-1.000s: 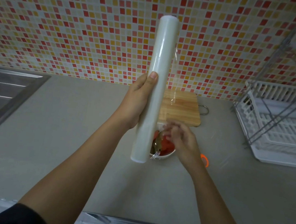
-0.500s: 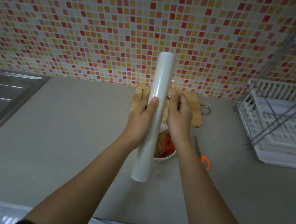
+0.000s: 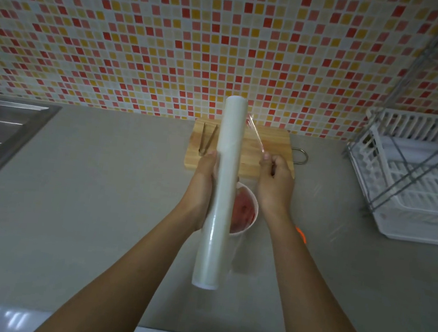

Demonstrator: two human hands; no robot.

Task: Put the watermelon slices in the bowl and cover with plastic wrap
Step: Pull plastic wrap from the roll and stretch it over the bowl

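Right hand (image 3: 275, 183) fingers now pinch the loose film (image 3: 255, 134), drawn a short way off the roll (image 3: 221, 191); half a second back they lay against it. We judge unrolling begun. Left hand (image 3: 200, 191) wraps the smooth white roll, upright at frame centre. Film thin, glossy. Round white bowl (image 3: 247, 214), red watermelon (image 3: 242, 210) inside, sits below centre, uncovered.

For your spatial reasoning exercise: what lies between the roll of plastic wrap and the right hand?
In the head view, a stretch of clear film runs from the roll of plastic wrap to the right hand; below it sits the bowl of watermelon.
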